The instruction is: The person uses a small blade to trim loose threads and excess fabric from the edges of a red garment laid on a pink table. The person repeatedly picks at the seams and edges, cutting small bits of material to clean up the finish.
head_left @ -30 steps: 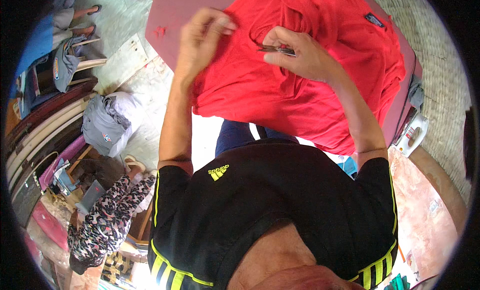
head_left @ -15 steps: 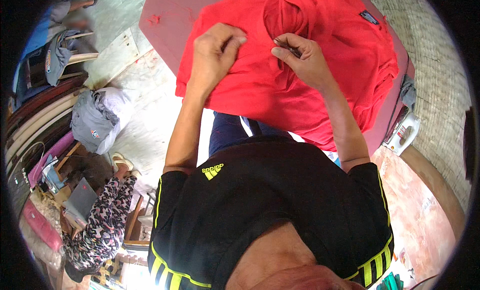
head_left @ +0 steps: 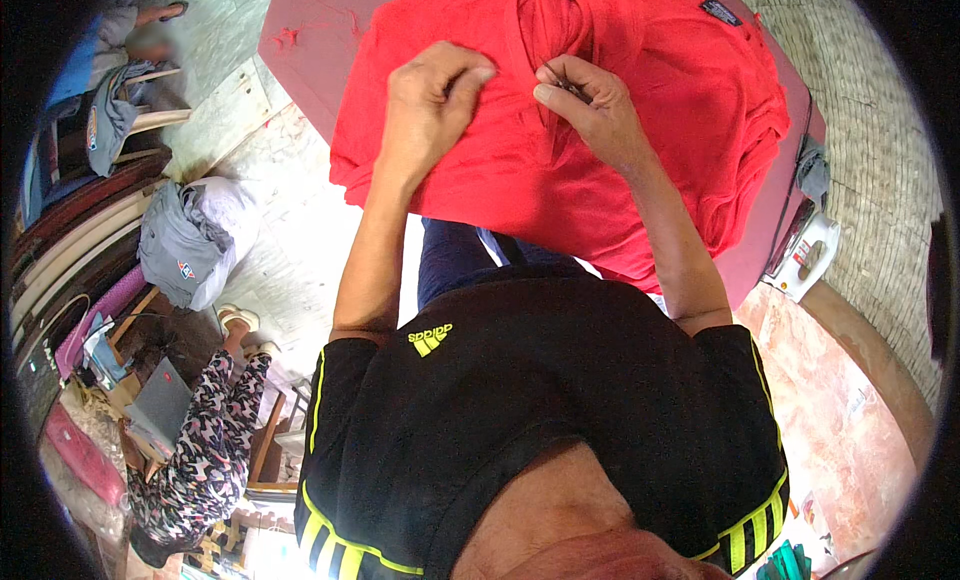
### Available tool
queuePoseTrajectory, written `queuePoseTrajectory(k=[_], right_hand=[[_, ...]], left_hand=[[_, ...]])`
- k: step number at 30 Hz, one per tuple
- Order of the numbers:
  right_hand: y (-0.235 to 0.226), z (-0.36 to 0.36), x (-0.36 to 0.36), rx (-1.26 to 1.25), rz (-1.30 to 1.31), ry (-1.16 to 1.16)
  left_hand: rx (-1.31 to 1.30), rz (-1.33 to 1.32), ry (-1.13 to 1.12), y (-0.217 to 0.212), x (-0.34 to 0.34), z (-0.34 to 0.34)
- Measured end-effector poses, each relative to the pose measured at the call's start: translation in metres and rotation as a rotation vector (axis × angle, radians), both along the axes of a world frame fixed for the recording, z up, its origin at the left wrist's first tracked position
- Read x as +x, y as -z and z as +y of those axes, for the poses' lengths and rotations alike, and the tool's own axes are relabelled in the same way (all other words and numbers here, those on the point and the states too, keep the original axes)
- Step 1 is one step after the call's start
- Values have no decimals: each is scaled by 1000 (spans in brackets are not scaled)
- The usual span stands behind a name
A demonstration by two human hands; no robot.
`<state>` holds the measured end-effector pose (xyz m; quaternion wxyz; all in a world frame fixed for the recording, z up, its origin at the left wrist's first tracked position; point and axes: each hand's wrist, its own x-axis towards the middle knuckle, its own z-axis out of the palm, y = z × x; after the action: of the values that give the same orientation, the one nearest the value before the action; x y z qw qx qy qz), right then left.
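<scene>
We are looking down over the wearer's black shirt (head_left: 590, 350), which is filling the lower middle and hiding most of the lap. In front of it we are seeing a maroon tabletop (head_left: 325, 75), its far edge being cut off by the top of the picture and most of its surface being covered. The red garment (head_left: 560, 185) is lying spread on that tabletop and hanging over the near edge; its far end is running out of view, and its folds are obscuring its outline. At the lower left we are noticing another person in patterned clothing (head_left: 215, 440), whose hands we are not managing to make out. Farther up that side, a bundle of grey and white cloth (head_left: 190, 240) is resting well apart from the tabletop. Beside the right edge, a white iron (head_left: 808, 260) is sitting, its base being hard to discern. Over the garment, the left hand (head_left: 435, 105) is curling its fingers toward the thumb; we are not able to tell whether its grip is pinching cloth. Near it, the right hand (head_left: 595, 105) is clamping its grip around a small dark metal tool (head_left: 570, 86), which the fingers are mostly hiding. A dark label (head_left: 720, 12) is lying on the garment's upper right, and red thread scraps (head_left: 287, 37) are dotting the tabletop's upper left.
</scene>
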<state>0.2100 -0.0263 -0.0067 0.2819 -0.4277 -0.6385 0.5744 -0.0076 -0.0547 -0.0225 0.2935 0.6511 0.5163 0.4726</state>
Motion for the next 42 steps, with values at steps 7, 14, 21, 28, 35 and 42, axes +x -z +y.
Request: queuePoseTrajectory(k=[7, 14, 21, 28, 35, 42], right_hand=[[3, -3, 3, 13, 71, 21], [6, -1, 7, 75, 93, 17], [13, -3, 20, 110, 59, -15], [19, -7, 19, 112, 172, 17], [13, -10, 21, 56, 71, 36], [16, -7, 23, 94, 14, -4]], left_hand=[[-328, 484, -140, -56, -81, -58], [102, 378, -148, -35, -42, -27], [24, 100, -288, 5, -15, -21], [112, 355, -530, -30, -80, -50], [-69, 68, -75, -15, -12, -72], [-224, 202, -19, -29, -18, -57]])
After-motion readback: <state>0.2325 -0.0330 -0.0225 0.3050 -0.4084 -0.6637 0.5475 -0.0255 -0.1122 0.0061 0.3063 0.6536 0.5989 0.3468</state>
